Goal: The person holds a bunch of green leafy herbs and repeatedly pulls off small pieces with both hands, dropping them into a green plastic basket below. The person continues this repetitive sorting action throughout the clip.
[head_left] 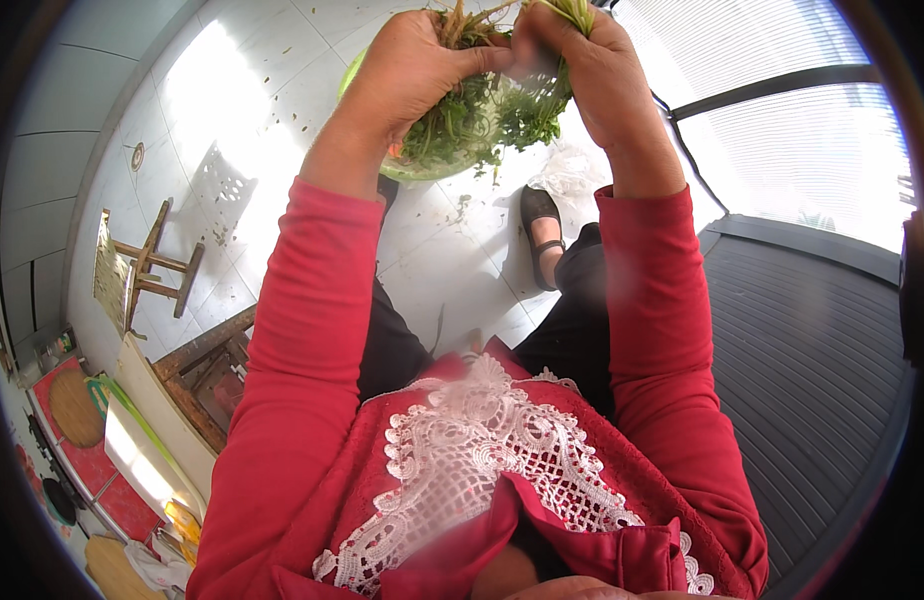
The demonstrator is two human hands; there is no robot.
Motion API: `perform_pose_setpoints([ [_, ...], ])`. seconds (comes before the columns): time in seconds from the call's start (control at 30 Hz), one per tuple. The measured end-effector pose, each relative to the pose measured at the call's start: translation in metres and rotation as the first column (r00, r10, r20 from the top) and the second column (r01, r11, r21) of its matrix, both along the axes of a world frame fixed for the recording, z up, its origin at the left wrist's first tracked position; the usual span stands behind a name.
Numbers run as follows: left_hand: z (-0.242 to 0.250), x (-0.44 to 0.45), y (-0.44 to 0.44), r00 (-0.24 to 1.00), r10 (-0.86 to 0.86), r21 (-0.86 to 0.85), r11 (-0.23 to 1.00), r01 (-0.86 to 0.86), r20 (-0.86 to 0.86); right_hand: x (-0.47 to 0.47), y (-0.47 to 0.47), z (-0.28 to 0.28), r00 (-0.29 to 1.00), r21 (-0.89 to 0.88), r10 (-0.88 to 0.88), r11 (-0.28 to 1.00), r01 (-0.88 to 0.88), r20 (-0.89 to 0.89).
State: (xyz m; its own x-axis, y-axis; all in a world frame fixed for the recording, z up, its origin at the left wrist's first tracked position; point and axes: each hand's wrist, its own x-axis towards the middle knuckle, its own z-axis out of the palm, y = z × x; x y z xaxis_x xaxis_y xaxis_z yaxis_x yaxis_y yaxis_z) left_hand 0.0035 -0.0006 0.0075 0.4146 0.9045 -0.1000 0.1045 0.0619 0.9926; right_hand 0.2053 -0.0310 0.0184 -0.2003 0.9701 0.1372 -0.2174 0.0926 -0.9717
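Both of my hands are raised side by side at the top of the view, almost touching. My left hand (421,75) is closed around a bunch of leafy green herbs (454,124), whose thin pale roots stick up past the thumb. Pale green stems (576,13) rise from the grip of my right hand (593,71), and the leaves of that bunch (529,116) hang below it. The fingertips of my right hand are blurred. Beneath the hands stands a light green plastic basin (436,174) on the floor, partly hidden by the herbs and my left wrist.
Leaf scraps (462,206) are scattered over the white tiled floor (447,247). A clear plastic bag (571,172) lies beside my black shoe (541,206). A small wooden stool (158,262) is at left, near a wooden frame (207,360). Grey ribbed panelling (799,360) is at right.
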Motion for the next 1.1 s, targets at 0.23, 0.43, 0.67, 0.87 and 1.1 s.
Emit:
perform_pose_setpoints([
  [0.23, -0.003, 0.004, -0.003, 0.996, -0.007, -0.092, 0.996, 0.015, 0.084, -0.001, 0.001, -0.004, 1.000, -0.035, 0.018, 0.999, -0.018, 0.018],
  [0.43, -0.002, 0.003, -0.001, 0.997, 0.063, -0.016, 0.998, -0.062, 0.039, -0.001, -0.003, 0.001, 0.995, -0.112, -0.063, 0.992, 0.055, -0.071],
  [0.67, -0.005, -0.006, 0.007, 0.985, 0.107, -0.026, 0.994, -0.105, 0.135, 0.001, -0.005, 0.017, 0.992, -0.230, -0.093, 0.967, 0.110, 0.082],
  [0.87, -0.006, -0.011, 0.011, 0.965, 0.141, -0.087, 0.988, -0.125, 0.223, 0.002, -0.007, 0.023, 0.970, -0.232, -0.172, 0.950, 0.210, 0.172],
  [1.1, -0.003, -0.019, 0.015, 0.953, 0.179, -0.088, 0.983, -0.162, 0.246, 0.006, -0.005, 0.023, 0.978, -0.361, -0.199, 0.909, 0.210, 0.068],
])
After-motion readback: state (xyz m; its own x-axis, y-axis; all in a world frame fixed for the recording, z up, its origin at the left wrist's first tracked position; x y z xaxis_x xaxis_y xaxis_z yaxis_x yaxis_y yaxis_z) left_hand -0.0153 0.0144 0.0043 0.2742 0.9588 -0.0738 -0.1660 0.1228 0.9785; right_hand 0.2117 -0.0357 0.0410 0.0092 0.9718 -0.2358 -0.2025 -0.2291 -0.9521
